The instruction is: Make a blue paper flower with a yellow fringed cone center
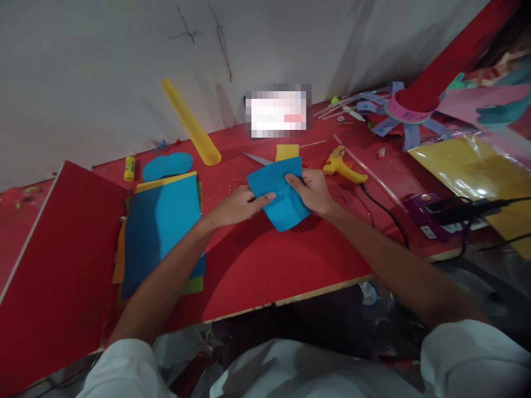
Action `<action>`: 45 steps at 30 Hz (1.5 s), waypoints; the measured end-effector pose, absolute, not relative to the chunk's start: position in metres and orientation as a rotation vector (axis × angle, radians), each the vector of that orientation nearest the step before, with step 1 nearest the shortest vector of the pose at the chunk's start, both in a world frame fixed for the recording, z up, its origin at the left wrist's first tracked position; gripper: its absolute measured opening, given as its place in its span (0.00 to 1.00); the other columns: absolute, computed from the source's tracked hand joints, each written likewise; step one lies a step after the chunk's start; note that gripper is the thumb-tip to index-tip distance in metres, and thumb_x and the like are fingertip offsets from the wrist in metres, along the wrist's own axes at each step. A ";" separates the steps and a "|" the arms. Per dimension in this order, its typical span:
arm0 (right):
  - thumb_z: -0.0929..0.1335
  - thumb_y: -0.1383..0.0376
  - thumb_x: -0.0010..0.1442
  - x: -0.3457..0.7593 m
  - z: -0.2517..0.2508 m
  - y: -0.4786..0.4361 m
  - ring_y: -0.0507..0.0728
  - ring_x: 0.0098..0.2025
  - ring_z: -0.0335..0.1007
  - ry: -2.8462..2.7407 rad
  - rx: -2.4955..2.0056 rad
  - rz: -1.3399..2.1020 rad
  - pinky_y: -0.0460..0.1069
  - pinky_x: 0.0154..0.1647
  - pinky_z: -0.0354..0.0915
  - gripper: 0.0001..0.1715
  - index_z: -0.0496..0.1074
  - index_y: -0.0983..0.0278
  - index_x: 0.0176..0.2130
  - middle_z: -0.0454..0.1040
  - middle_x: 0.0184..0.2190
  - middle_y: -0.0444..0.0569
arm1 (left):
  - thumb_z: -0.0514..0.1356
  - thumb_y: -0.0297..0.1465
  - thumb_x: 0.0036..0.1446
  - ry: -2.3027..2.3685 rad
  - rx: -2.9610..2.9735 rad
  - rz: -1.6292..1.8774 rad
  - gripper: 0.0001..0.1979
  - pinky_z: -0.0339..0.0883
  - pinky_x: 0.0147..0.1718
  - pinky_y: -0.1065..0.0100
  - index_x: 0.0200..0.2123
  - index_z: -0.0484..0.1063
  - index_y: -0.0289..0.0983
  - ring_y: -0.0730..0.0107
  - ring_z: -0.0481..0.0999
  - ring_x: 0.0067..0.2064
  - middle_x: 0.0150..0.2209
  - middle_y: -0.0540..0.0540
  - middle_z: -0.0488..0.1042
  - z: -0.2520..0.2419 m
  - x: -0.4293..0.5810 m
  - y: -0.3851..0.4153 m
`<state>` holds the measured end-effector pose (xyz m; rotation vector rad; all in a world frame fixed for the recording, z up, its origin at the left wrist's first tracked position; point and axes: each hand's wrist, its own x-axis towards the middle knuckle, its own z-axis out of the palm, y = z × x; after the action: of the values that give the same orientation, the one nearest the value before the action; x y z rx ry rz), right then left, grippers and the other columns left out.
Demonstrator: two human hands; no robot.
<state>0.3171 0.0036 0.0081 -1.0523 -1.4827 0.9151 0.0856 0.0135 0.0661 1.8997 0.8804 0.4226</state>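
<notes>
Over the red tabletop (249, 265), near its middle, a piece of blue paper (282, 204) is held up between both hands, smooth and matte, four-cornered, gently curved at its lower edge. The left hand (238, 205) pinches its left side, thumb flat on the face; the right hand (317, 190) grips the upper right side likewise, thumb near the top. Its upper edge slants up to the right, and a lower corner points toward the person; the sides are so nearly equal that I cannot tell a long axis. Just beyond lie a small yellow paper square (287, 151) and a pointed metal blade (257, 158). A hard plastic yellow glue gun (343, 167) rests to the right; flat blue sheets (166, 213) lie stacked to the left.
</notes>
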 end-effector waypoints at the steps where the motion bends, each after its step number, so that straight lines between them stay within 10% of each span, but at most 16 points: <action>1: 0.69 0.33 0.64 0.317 0.008 0.004 0.51 0.25 0.57 -1.485 -1.062 0.901 0.48 0.24 0.54 0.38 0.64 0.61 0.24 0.63 0.21 0.42 | 0.58 0.58 0.69 0.878 1.903 0.403 0.27 0.70 0.32 0.68 0.33 0.67 0.40 0.68 0.74 0.32 0.28 0.50 0.71 0.066 0.086 0.013; 23: 0.66 0.30 0.65 0.321 0.009 0.009 0.50 0.25 0.46 -1.392 -1.170 0.618 0.51 0.26 0.48 0.42 0.52 0.58 0.23 0.49 0.21 0.39 | 0.58 0.52 0.72 1.036 1.955 0.323 0.32 0.66 0.29 0.68 0.20 0.71 0.38 0.70 0.76 0.25 0.20 0.46 0.76 0.039 0.095 0.013; 38: 0.62 0.24 0.63 0.324 0.004 0.014 0.53 0.26 0.45 -1.315 -1.264 0.490 0.53 0.29 0.48 0.45 0.49 0.57 0.24 0.47 0.22 0.40 | 0.55 0.49 0.73 1.049 2.197 0.419 0.27 0.50 0.28 0.65 0.23 0.61 0.40 0.70 0.62 0.25 0.21 0.51 0.62 0.021 0.095 0.016; 45: 0.64 0.25 0.62 0.319 0.003 0.013 0.51 0.25 0.48 -1.473 -1.188 0.689 0.52 0.27 0.48 0.44 0.54 0.58 0.23 0.52 0.21 0.40 | 0.60 0.58 0.68 1.054 1.914 0.976 0.26 0.63 0.30 0.67 0.36 0.69 0.41 0.69 0.71 0.29 0.27 0.51 0.70 0.041 0.090 0.023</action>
<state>0.3185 0.0129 0.0029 -1.1877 -1.4727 0.6892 0.0898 0.0233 0.0409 1.9137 1.0536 0.9761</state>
